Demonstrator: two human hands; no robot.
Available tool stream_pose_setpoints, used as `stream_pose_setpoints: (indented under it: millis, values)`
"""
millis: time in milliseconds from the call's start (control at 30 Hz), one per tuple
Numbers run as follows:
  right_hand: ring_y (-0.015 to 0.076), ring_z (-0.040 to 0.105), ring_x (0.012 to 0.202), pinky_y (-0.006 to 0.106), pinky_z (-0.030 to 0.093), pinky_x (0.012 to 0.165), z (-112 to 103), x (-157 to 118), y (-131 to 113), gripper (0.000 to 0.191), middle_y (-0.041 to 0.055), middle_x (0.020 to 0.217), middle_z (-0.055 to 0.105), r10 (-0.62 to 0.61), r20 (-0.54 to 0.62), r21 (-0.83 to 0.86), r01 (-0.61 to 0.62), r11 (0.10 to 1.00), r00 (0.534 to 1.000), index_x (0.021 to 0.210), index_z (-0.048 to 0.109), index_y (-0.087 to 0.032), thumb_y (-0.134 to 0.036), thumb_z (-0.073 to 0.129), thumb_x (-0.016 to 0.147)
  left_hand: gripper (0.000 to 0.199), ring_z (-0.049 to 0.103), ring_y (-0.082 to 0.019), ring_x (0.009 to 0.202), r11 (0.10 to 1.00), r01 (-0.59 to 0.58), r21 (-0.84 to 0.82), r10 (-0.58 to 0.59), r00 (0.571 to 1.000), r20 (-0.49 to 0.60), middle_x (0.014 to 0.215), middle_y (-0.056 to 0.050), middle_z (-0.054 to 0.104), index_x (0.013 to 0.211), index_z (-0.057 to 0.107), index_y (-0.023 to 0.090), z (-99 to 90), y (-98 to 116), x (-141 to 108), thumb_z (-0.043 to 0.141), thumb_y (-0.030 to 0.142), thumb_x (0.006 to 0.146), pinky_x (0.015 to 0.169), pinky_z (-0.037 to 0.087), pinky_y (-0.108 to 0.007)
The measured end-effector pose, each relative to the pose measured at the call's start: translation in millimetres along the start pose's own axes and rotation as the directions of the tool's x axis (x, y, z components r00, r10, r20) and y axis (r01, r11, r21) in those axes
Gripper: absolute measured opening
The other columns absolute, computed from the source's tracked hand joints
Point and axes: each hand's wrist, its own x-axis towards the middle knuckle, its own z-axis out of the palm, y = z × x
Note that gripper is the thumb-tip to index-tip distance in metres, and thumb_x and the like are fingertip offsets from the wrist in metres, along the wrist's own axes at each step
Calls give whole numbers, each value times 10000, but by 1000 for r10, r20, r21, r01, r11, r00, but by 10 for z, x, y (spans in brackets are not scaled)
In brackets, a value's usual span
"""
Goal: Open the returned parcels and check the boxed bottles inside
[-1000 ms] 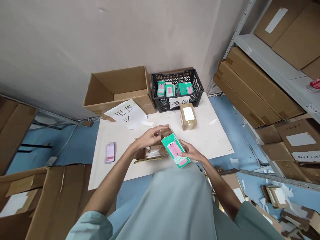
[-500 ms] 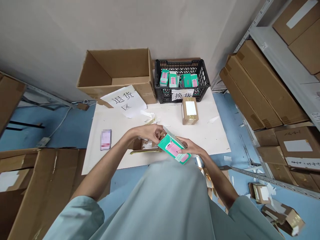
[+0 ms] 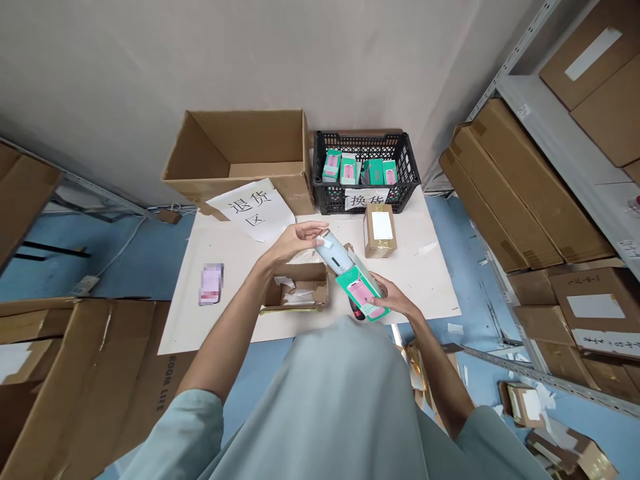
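Observation:
My left hand point(image 3: 300, 244) grips the top end of a pale blue rounded device point(image 3: 336, 255), which sticks partly out of a green box point(image 3: 361, 293) with a pink picture on its front. The device's lower end is hidden inside the box. My right hand point(image 3: 390, 297) is closed around the box, which is tilted above the table. Left of it sits an open small cardboard box point(image 3: 295, 308) with white packing scraps inside. Beneath the green box shows part of a red and black object point(image 3: 357, 311) that I cannot make out.
At the back of the white table point(image 3: 240, 333) stand a large open carton point(image 3: 250, 189) with a paper sign point(image 3: 255, 212) and a black crate point(image 3: 367, 193) holding several green boxes. A sealed carton point(image 3: 380, 232) sits before the crate, and a phone point(image 3: 211, 284) at left. Shelves point(image 3: 580, 127) line the right.
My left hand has moved up, drawing the pale blue device partly out of the green box. The small open carton and the red and black object now show more.

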Motion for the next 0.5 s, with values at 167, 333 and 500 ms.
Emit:
stream_pose_setpoints:
  millis: [167,333,500]
  values:
    - [340,666,1384,486,530,1185,-140,-87,623,833,103,1505,712,89,-268,-379,-190,905,959,1580,578,-251,-410,864,814,719,748,-355,1234,999,-8,42,14,990,-139,1263,-145,833,1126,873,174,-21,72,28,1076,501,518,1175,554,-522]
    - [373,685,1318,480,508,1144,-119,-181,1083,811,221,1389,718,141,-495,-714,-494,496,857,1649,490,-132,-348,763,916,782,745,-398,1249,995,23,94,-4,981,-196,1283,-161,832,1138,884,164,-47,168,-5,1071,555,488,1142,584,-540]
    - [435,549,1492,584,414,1256,-25,-192,1060,939,293,1562,594,1,-533,-728,-460,509,846,1693,402,-80,-457,782,922,752,754,-397,1202,994,43,100,-22,979,-203,1289,-173,826,1167,877,168,-27,175,-43,1035,561,546,1018,637,-525]
